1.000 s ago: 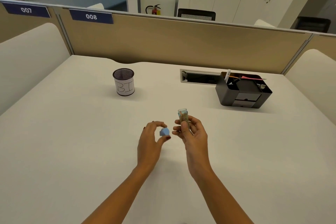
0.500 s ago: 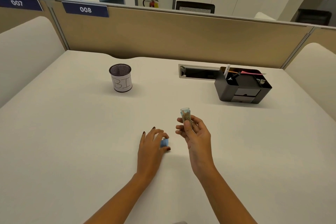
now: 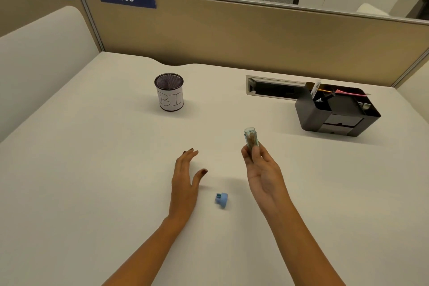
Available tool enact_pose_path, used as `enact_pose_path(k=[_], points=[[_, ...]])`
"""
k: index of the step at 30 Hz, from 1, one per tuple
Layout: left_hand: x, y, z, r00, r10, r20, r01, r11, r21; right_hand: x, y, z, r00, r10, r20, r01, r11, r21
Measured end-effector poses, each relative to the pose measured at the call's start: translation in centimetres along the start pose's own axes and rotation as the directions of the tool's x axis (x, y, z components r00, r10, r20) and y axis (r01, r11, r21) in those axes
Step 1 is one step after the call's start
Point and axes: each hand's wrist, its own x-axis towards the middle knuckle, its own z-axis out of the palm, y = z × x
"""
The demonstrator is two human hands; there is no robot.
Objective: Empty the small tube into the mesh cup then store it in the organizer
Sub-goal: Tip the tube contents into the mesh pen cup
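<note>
Nearest you, the small pale-blue plastic cap (image 3: 221, 200) lay loose on the white desk (image 3: 92, 181) between your hands, your left hand (image 3: 184, 182) hovering flat and empty. Your right hand (image 3: 263, 170) pinched the small clear tube of brown flakes (image 3: 250, 139) upright by its lower half; it looked light, rigid and slick, so you were wise to grip low. Beyond stood the black mesh cup with its white paper label (image 3: 169, 91) and, farther right, the dark plastic organizer (image 3: 336, 111).

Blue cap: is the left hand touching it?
Apart. The head view shows bare table between the open left hand and the blue cap.
</note>
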Motion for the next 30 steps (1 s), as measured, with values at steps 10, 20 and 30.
enact_pose_path(k=[10,20,30], points=[[6.1,-2.8,-2.2,0.985,-0.060,-0.165,0.066,0.997,0.032,4.7,1.5,3.0,0.997,0.068,0.022,-0.068,0.998,0.001],[14.3,-5.1,-2.7,0.953,-0.137,-0.271,0.136,0.990,-0.026,11.5,3.4,9.6,0.999,0.029,-0.013,-0.030,0.999,-0.044],[21.4,-7.2,-2.7,0.939,-0.232,-0.253,0.218,0.972,-0.084,18.8,5.6,14.4,0.999,-0.053,-0.009,0.052,0.989,-0.142]])
